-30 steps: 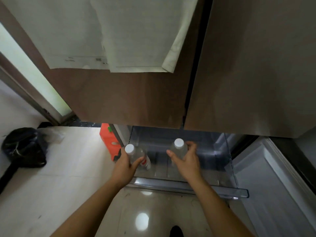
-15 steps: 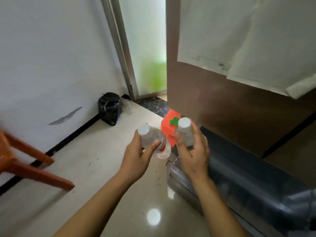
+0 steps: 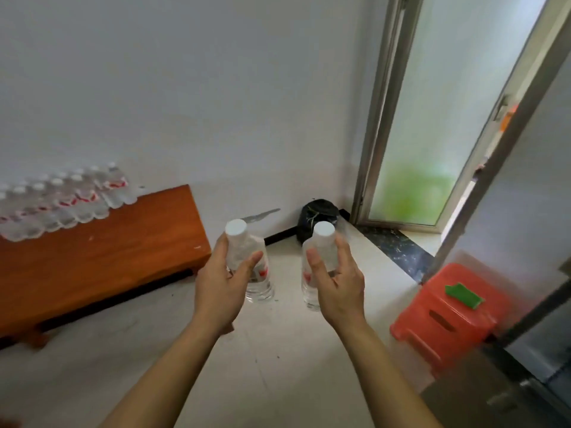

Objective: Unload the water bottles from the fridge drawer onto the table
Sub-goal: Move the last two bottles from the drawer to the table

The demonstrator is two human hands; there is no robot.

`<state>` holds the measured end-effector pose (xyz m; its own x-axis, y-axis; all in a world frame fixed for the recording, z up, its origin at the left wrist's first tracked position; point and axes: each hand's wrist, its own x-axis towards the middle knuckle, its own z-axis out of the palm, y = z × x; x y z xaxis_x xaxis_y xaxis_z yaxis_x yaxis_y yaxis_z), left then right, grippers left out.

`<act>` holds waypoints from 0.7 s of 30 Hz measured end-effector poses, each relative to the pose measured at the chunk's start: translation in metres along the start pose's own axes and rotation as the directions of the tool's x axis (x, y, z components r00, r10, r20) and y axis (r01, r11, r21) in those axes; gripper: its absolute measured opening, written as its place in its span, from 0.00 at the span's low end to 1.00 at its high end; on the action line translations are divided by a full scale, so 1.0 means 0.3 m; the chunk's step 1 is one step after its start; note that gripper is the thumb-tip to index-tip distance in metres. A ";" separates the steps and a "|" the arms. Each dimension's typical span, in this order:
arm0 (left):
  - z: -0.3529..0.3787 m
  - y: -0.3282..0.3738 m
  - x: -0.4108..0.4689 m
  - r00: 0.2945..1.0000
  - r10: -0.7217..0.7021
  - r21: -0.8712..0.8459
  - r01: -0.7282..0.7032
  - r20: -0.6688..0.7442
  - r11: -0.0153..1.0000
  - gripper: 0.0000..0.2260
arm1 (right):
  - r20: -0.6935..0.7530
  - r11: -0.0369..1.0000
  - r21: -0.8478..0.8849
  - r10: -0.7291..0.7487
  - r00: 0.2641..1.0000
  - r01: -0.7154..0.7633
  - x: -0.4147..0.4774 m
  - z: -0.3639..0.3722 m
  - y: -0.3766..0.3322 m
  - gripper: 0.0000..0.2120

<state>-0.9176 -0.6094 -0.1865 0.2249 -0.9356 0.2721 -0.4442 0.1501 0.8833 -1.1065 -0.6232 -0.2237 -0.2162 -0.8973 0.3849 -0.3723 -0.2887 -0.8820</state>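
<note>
Tiled floor [image 3: 278, 350] underfoot. The view has swung off the fridge drawer and onto the room. At centre the left hand [image 3: 221, 282] is wrapped round one water bottle [image 3: 247, 251] and the right hand [image 3: 338, 285] round a second bottle [image 3: 321, 251], both upright and off the floor. The table [image 3: 108, 261] lies at ten o'clock, with unloaded bottles [image 3: 61, 199] ranked along its far edge. Judgement: transfer under way — set-down pending.
</note>
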 end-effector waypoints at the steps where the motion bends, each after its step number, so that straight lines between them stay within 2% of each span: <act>1: -0.082 -0.041 0.023 0.999 -0.018 0.004 0.018 -0.042 1.000 0.21 | 0.044 1.000 0.028 -0.006 0.999 0.004 0.004 0.089 -0.031 0.18; 3: -0.211 -0.108 0.061 0.993 -0.050 0.017 0.053 -0.111 0.998 0.22 | 0.119 0.997 0.070 -0.021 0.993 0.013 0.013 0.236 -0.083 0.14; 8: -0.445 -0.266 0.161 0.965 -0.122 0.023 0.130 -0.232 0.991 0.20 | 0.262 0.994 0.105 -0.069 0.962 0.042 0.052 0.566 -0.159 0.13; 14: -0.583 -0.433 0.350 0.936 -0.206 -0.053 0.199 -0.287 0.979 0.19 | 0.369 0.992 0.116 -0.097 0.924 0.058 0.151 0.926 -0.150 0.27; 21: -0.663 -0.639 0.734 0.925 -0.205 -0.022 0.209 -0.319 0.978 0.23 | 0.460 0.987 0.158 -0.100 0.882 0.030 0.431 1.349 -0.093 0.19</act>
<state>-0.6104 -0.7805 -0.2198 0.5758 -0.7946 0.1925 -0.3681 -0.0417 0.9289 -0.7587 -0.8663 -0.2592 0.2615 -0.9163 0.3034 -0.2313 -0.3647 -0.9019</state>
